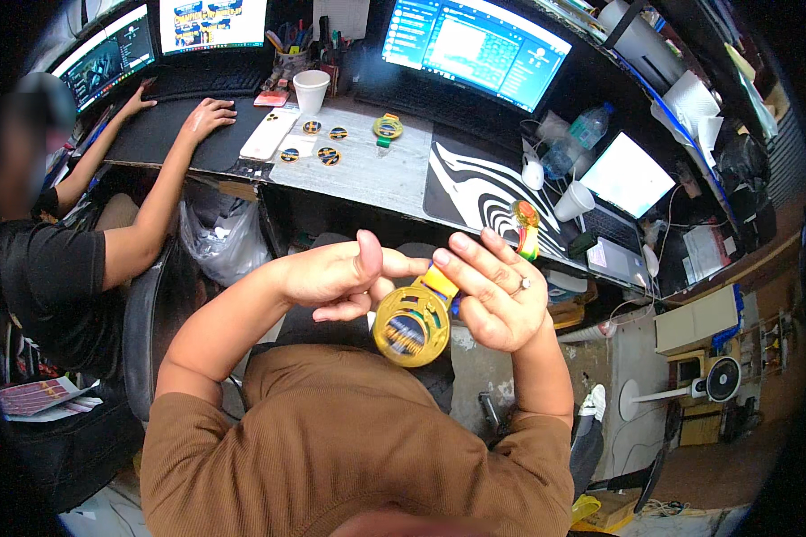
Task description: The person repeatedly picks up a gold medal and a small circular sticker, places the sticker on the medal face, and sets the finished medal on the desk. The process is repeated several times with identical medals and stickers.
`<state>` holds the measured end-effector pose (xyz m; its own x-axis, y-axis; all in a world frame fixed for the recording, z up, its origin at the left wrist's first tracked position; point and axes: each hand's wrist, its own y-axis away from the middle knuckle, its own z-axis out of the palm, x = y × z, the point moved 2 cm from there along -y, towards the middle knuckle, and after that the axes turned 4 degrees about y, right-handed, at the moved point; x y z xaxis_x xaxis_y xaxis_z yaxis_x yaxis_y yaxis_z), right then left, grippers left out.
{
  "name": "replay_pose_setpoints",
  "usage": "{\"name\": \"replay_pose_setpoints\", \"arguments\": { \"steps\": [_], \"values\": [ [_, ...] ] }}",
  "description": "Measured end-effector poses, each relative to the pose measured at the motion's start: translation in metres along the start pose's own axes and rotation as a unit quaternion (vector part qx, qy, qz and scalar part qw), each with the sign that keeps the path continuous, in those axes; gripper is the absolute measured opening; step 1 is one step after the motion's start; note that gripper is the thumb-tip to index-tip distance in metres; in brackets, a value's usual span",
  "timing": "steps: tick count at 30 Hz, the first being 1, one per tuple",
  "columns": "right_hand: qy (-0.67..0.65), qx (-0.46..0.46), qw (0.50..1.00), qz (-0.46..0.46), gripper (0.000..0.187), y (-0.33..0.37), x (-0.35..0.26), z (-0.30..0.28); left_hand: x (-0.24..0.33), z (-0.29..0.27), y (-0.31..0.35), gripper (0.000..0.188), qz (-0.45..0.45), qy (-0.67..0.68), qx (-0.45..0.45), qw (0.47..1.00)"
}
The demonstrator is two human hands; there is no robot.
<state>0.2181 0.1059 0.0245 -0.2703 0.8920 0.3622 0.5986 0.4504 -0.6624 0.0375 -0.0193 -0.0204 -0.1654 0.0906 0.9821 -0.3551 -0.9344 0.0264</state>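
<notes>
A gold medal (412,333) with a cut-out rim and a dark printed centre hangs from a yellow ribbon (440,281) in front of my torso. My right hand (500,291), a ring on one finger, is closed on the ribbon above the medal. My left hand (338,276) is beside the medal, thumb raised and fingers apart, its index finger reaching to the ribbon; whether it touches is unclear. On the desk lies another gold medal (388,126) with a green ribbon. A third medal (527,214) with a multicoloured ribbon lies by the desk's front edge.
Several round dark discs (329,156) lie on the desk (376,179) near a white phone (270,134) and a cup (311,90). To the right are a zebra-patterned mat (479,192), a second cup (574,201) and a laptop (618,215). A co-worker (54,259) sits at left.
</notes>
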Motion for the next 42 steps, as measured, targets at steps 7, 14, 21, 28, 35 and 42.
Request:
{"name": "replay_pose_setpoints", "arguments": {
  "steps": [7,14,21,28,35,42],
  "values": [
    [-0.146,0.025,0.969,0.197,0.023,0.003,0.009,0.008,-0.005,0.013,-0.015,0.069,0.133,0.061,0.118,0.982],
    [-0.543,0.088,0.606,0.574,0.029,0.020,-0.018,0.048,-0.014,-0.015,-0.022,0.071,0.090,-0.004,0.174,0.981],
    [-0.551,0.113,0.595,0.573,0.025,0.020,-0.006,0.056,-0.017,-0.022,-0.021,0.075,0.117,0.045,0.112,0.986],
    [-0.580,0.147,0.537,0.595,0.042,0.037,0.001,0.088,-0.050,-0.053,-0.033,0.079,0.067,0.016,0.108,0.992],
    [-0.588,0.151,0.468,0.642,0.044,0.063,0.032,0.142,-0.064,-0.103,-0.053,0.078,-0.046,-0.012,0.155,0.987],
    [-0.488,0.152,0.504,0.697,0.038,0.080,0.136,0.215,-0.082,-0.140,-0.094,0.028,0.150,-0.274,0.439,0.842]
  ]
}}
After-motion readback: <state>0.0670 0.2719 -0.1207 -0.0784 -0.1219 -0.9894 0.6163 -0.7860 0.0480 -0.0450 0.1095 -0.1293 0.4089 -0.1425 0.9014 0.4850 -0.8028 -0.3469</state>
